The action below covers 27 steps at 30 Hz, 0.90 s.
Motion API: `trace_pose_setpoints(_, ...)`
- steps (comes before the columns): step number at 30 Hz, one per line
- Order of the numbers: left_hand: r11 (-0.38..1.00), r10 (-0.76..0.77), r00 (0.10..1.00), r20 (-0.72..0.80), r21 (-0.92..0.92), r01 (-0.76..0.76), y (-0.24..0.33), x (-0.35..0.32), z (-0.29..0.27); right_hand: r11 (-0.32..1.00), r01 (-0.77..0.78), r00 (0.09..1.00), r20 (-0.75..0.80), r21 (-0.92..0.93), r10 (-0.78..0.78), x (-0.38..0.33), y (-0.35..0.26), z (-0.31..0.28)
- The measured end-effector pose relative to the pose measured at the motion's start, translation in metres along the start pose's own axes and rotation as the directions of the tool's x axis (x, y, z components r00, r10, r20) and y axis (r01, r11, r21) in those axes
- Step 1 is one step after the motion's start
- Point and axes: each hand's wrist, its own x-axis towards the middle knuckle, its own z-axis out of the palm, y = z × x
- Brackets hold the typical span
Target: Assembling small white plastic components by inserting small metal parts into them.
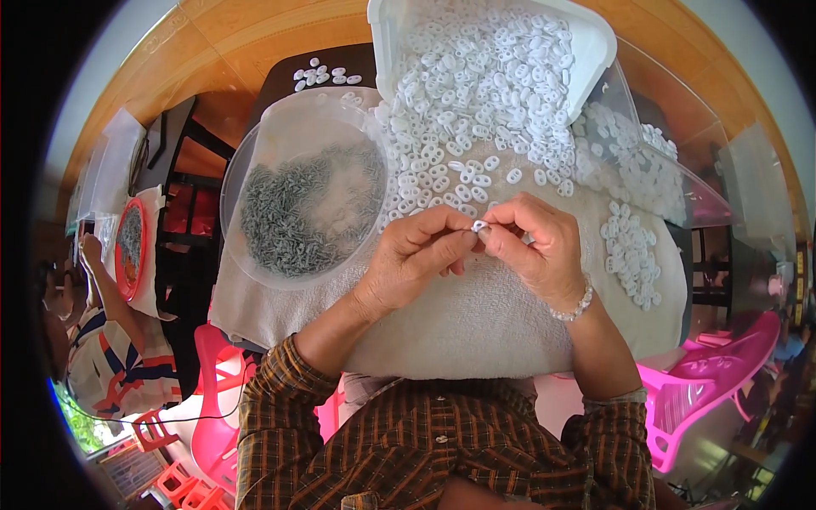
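Both grips, left hand (414,255) and right hand (534,246), pinch one small white ring (479,226) together above the towel-covered counter (476,323), near its middle.

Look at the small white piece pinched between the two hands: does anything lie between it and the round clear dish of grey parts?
Nothing visible does. The white piece sits pinched between the left hand and right hand. Only bare white cloth separates it from the clear dish; the loose white rings lie farther up.
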Motion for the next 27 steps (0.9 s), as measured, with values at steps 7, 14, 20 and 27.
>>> trace_pose_setpoints(7,0.993,-0.053,0.995,-0.086,-0.112,0.044,0.002,0.000,0.002,0.995,-0.020,0.998,-0.065,0.096,0.027,-0.001,-0.005,0.010)
trace_pose_setpoints(14,0.998,0.052,0.996,-0.070,0.033,-0.050,0.003,-0.001,0.000,0.996,-0.005,0.998,-0.069,0.093,0.011,-0.001,-0.002,0.014)
trace_pose_setpoints(20,0.942,0.242,0.968,-0.069,0.256,-0.218,-0.007,0.000,0.000,0.994,0.110,0.978,-0.180,0.027,-0.103,0.000,-0.004,0.020)
trace_pose_setpoints(27,0.642,0.548,0.824,-0.144,0.704,-0.305,0.009,-0.018,0.011,0.966,0.242,0.938,-0.233,-0.091,-0.257,-0.003,0.000,0.009)
